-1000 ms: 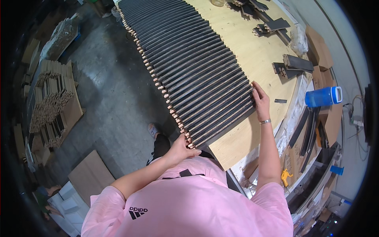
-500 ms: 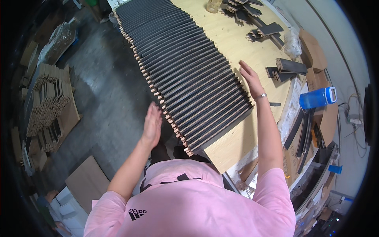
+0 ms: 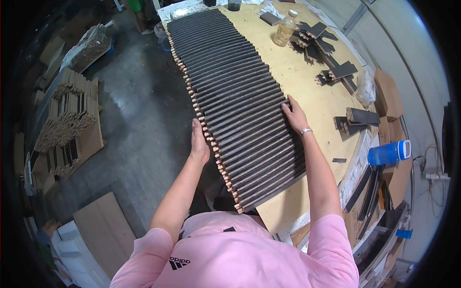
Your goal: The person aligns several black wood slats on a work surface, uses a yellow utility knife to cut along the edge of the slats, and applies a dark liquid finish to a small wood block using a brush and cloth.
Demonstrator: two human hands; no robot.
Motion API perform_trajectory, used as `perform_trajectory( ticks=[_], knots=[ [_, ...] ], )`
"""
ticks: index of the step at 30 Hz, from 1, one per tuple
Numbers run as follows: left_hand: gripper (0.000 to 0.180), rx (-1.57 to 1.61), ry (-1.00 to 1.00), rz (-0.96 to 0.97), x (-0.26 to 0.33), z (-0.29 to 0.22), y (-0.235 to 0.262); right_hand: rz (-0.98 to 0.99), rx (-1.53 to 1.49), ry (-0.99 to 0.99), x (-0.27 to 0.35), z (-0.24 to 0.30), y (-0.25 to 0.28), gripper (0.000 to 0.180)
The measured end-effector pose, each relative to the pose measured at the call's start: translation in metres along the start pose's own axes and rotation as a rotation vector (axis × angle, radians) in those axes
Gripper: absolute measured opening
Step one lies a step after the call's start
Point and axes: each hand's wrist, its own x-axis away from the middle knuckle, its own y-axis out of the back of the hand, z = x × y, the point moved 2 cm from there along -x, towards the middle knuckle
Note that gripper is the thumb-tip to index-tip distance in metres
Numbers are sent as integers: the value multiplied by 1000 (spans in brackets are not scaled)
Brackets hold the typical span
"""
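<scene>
A long row of black wooden slats (image 3: 240, 101) lies side by side on the wooden table (image 3: 283, 201), their pale wooden pegs (image 3: 218, 158) sticking out along the left side. My left hand (image 3: 199, 143) is held flat and upright beside those peg ends, fingers straight; whether the palm touches them is hard to tell. Across the row, my right hand (image 3: 295, 116) rests against the right ends of the slats with its thumb and fingers apart. Neither hand grips a slat.
Right of the row lie loose black wooden pieces (image 3: 343, 70), near a bottle of yellowish liquid (image 3: 285, 30). A blue jug (image 3: 384, 153) lies at the right edge by cardboard (image 3: 389, 93). Stacked wooden parts (image 3: 67, 120) stand on the floor at left.
Both hands have come in toward the row. The right has moved from beside the slats onto their ends, and the left has come closer to the pegs. The view has shifted.
</scene>
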Motion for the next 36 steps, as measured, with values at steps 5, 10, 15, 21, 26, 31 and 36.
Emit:
perform_trajectory(
  ticks=[5,10,15,21,26,31,36],
  knots=[
    [72,-81,6,-134,-24,-7,-6,-29,150,28,2,13,0,62],
    [82,-14,-24,35,-31,-3,2,-18,152,-6,3,18,1,63],
    [79,-63,-65,-59,-52,-18,13,-21,151,-16,2,14,0,62],
    [90,-114,-77,-199,-87,-47,19,-94,-30,-57,-51,21,-3,64],
    [81,-92,-37,-68,-127,-62,25,-37,-63,-46,-134,47,-36,62],
    [75,-214,-52,-222,-128,-63,4,-38,107,-171,-155,63,-64,57],
    [81,-216,-17,-130,-125,-71,-9,-154,59,-139,-149,70,-67,49]
  ],
)
